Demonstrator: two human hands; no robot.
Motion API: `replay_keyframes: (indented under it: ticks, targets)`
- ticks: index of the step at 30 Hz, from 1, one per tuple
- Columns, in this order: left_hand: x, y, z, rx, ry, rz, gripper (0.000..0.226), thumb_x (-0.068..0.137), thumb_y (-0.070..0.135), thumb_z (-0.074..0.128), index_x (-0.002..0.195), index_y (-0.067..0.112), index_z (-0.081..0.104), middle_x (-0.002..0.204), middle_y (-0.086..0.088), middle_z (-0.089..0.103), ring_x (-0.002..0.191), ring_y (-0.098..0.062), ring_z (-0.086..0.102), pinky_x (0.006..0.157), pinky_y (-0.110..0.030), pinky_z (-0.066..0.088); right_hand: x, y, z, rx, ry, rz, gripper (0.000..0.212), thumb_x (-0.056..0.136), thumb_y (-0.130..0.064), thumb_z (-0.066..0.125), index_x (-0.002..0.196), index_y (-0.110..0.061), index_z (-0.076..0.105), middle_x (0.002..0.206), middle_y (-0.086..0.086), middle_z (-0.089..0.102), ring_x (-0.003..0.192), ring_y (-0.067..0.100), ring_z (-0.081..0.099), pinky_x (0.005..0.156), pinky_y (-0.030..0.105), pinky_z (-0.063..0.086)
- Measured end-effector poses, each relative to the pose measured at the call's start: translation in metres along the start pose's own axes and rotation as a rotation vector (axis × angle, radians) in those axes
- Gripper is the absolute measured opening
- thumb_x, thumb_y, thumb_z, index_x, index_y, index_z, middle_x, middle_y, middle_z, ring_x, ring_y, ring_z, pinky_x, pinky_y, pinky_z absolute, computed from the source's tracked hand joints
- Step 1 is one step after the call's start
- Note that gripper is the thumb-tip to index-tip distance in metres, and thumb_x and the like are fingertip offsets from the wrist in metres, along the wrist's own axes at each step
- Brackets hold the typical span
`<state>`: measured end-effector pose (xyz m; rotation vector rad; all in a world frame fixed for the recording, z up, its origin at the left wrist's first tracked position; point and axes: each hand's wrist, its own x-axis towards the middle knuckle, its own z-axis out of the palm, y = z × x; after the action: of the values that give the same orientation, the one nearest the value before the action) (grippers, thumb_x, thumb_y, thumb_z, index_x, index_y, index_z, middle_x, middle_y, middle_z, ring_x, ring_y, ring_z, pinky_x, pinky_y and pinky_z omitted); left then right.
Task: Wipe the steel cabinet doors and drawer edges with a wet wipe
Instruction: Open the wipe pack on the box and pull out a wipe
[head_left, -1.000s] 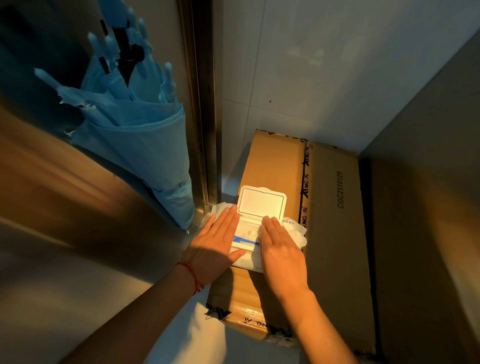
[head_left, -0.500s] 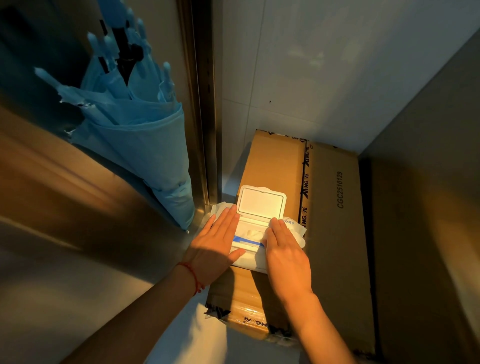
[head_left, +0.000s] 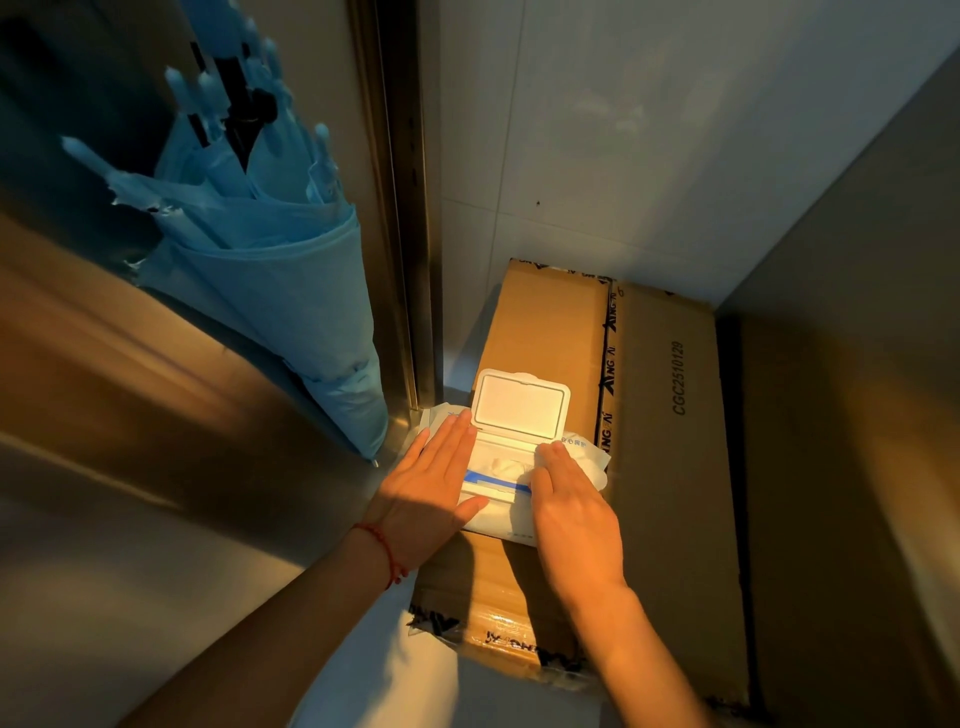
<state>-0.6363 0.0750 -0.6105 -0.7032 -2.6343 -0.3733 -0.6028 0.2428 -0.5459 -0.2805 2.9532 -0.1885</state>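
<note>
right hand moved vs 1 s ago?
Yes. The right hand has slid forward along the wet wipe pack: its fingertips now lie beside the open lid's hinge edge, farther up the cardboard box.

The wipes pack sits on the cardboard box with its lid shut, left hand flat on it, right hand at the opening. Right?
Not quite: in the head view the lid stands flipped open. The rest holds: the wipes pack sits on the cardboard box, the left hand flat on it, the right hand at the opening.
</note>
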Motion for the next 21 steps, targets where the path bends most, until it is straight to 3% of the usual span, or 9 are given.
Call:
replay_keyframes:
  ticks: [2, 3, 5, 11, 16, 21]
  targets:
    - [0.000, 0.000, 0.002, 0.002, 0.011, -0.005, 0.076, 0.052, 0.036, 0.087, 0.108, -0.010, 0.064, 0.113, -0.023, 0.064, 0.101, -0.035, 0.064, 0.078, -0.053, 0.050, -0.001, -0.002, -0.003, 0.010, 0.065, -0.002, 0.064, 0.048, -0.018, 0.094, 0.105, -0.004, 0.067, 0.121, 0.018, 0.062, 0.111, 0.030, 0.061, 0.072, 0.042, 0.059]
    - [-0.001, 0.000, 0.003, 0.003, 0.014, -0.004, 0.076, 0.052, 0.036, 0.087, 0.108, -0.010, 0.064, 0.114, -0.023, 0.064, 0.101, -0.035, 0.064, 0.078, -0.053, 0.050, -0.001, -0.003, -0.005, 0.010, 0.092, -0.008, 0.066, 0.033, -0.017, 0.097, 0.092, -0.004, 0.070, 0.107, 0.017, 0.068, 0.097, 0.029, 0.068, 0.060, 0.041, 0.060]
    - [-0.001, 0.000, 0.003, 0.005, 0.024, -0.003, 0.075, 0.053, 0.036, 0.086, 0.107, -0.009, 0.064, 0.113, -0.022, 0.064, 0.101, -0.034, 0.064, 0.078, -0.052, 0.050, -0.001, -0.004, -0.006, -0.003, 0.155, -0.025, 0.068, 0.021, -0.016, 0.098, 0.082, -0.005, 0.071, 0.095, 0.016, 0.071, 0.085, 0.028, 0.071, 0.051, 0.039, 0.058]
    - [-0.001, 0.002, 0.001, 0.035, 0.014, 0.005, 0.077, 0.048, 0.035, 0.090, 0.106, -0.010, 0.065, 0.112, -0.023, 0.064, 0.100, -0.035, 0.064, 0.076, -0.053, 0.051, -0.002, -0.006, -0.008, -0.025, 0.193, -0.039, 0.071, 0.018, -0.018, 0.098, 0.082, -0.005, 0.071, 0.095, 0.016, 0.071, 0.085, 0.028, 0.071, 0.050, 0.039, 0.058]
    - [0.001, 0.004, -0.002, 0.055, -0.008, 0.002, 0.076, 0.051, 0.035, 0.089, 0.107, -0.010, 0.065, 0.113, -0.023, 0.064, 0.101, -0.034, 0.064, 0.077, -0.052, 0.051, -0.003, -0.011, -0.012, -0.062, 0.249, -0.103, 0.071, 0.014, -0.022, 0.097, 0.078, -0.004, 0.073, 0.095, 0.016, 0.072, 0.087, 0.027, 0.071, 0.062, 0.034, 0.057]
    - [0.004, 0.008, -0.010, 0.094, -0.044, -0.011, 0.075, 0.053, 0.034, 0.089, 0.109, -0.008, 0.065, 0.116, -0.023, 0.062, 0.105, -0.033, 0.062, 0.078, -0.049, 0.053, 0.000, -0.021, -0.011, -0.066, 0.300, -0.171, 0.065, 0.023, -0.024, 0.098, 0.081, -0.008, 0.074, 0.097, 0.013, 0.072, 0.093, 0.026, 0.069, 0.071, 0.034, 0.056]
